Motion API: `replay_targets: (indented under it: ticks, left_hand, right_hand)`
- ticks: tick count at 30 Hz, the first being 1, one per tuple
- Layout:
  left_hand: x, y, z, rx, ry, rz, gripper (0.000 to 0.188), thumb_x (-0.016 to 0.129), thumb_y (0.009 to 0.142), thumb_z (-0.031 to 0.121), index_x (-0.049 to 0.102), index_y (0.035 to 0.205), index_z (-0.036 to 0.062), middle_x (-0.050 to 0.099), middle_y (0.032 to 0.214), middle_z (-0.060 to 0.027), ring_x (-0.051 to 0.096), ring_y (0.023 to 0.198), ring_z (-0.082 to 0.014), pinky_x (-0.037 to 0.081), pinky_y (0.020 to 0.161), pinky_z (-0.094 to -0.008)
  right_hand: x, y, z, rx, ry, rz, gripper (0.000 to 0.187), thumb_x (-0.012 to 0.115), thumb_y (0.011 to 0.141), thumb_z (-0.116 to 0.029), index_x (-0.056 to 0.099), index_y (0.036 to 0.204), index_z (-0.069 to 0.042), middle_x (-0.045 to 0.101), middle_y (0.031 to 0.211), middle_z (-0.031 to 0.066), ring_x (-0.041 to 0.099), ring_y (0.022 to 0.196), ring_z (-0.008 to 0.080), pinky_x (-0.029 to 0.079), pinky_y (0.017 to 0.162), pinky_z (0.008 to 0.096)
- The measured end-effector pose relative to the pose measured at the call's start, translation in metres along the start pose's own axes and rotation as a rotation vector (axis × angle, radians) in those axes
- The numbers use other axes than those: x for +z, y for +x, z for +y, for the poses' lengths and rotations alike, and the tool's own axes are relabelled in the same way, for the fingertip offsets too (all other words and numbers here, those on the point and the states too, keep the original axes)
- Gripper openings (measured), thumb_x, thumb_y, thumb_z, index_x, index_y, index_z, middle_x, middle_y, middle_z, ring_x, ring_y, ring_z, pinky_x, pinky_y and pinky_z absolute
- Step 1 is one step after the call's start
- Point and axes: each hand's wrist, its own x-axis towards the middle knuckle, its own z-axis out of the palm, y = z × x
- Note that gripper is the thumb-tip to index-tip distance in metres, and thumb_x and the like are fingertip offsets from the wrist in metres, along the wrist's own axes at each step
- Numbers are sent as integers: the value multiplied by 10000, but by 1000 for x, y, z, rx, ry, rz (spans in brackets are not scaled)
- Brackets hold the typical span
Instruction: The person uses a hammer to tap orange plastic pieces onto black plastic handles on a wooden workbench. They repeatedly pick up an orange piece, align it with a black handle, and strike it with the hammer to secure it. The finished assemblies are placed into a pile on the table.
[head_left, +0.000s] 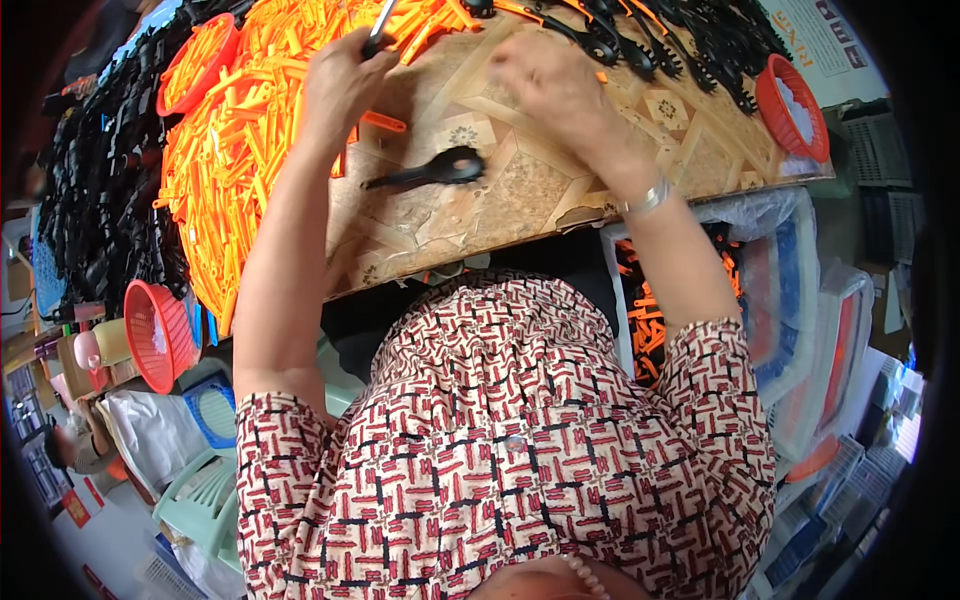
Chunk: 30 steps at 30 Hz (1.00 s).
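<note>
My left hand (338, 85) is raised over the patterned tabletop (520, 190) and grips a slim dark piece (380, 30) with a pale streak, at the edge of a big heap of orange plastic parts (250, 130). My right hand (552, 80) is blurred and lies palm down on the tabletop beside a pile of black plastic parts (680, 40). Whether it holds anything I cannot tell. One black spoon-shaped part (430, 172) lies alone on the table between my forearms. A single orange piece (383, 123) rests just below my left hand.
Red mesh baskets sit at the upper left (195, 60), the right table edge (792, 105) and lower left (158, 335). More black parts (100, 190) are heaped at far left. Clear bins (790, 300) with orange and black pieces stand at my right. Green stool (205, 495) below left.
</note>
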Motion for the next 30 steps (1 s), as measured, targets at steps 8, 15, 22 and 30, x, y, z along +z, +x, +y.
replay_targets:
  ticks: [8, 15, 22, 30]
  left_hand:
    - [33, 11, 26, 80, 156, -309, 407, 763, 850, 322, 735, 1195, 108, 728, 901, -145, 682, 798, -232, 528, 756, -387]
    - [22, 6, 27, -40, -36, -216, 373, 764, 847, 295, 748, 1179, 123, 697, 859, -30, 638, 781, -120, 496, 690, -283]
    - [54, 37, 78, 84, -65, -176, 234, 717, 864, 270, 707, 990, 73, 686, 799, -124, 641, 752, -233, 506, 693, -391]
    - [33, 14, 72, 345, 75, -99, 176, 703, 851, 247, 709, 886, 75, 683, 869, -162, 667, 802, -317, 513, 716, -425]
  right_hand:
    - [0, 12, 93, 82, -644, -155, 257, 697, 879, -205, 682, 1103, -80, 679, 1015, 97, 613, 996, 303, 481, 877, 443]
    - [-22, 3, 59, 189, -94, 128, 170, 673, 874, -193, 699, 992, -74, 635, 936, 144, 647, 918, 345, 517, 806, 450]
    - [-65, -25, 31, 268, -188, 88, 203, 686, 888, -176, 693, 1036, -38, 655, 929, 157, 655, 848, 322, 507, 755, 420]
    - [-96, -98, -44, 563, 25, -115, 221, 714, 876, -115, 678, 1050, 18, 619, 835, 134, 611, 735, 269, 475, 679, 359]
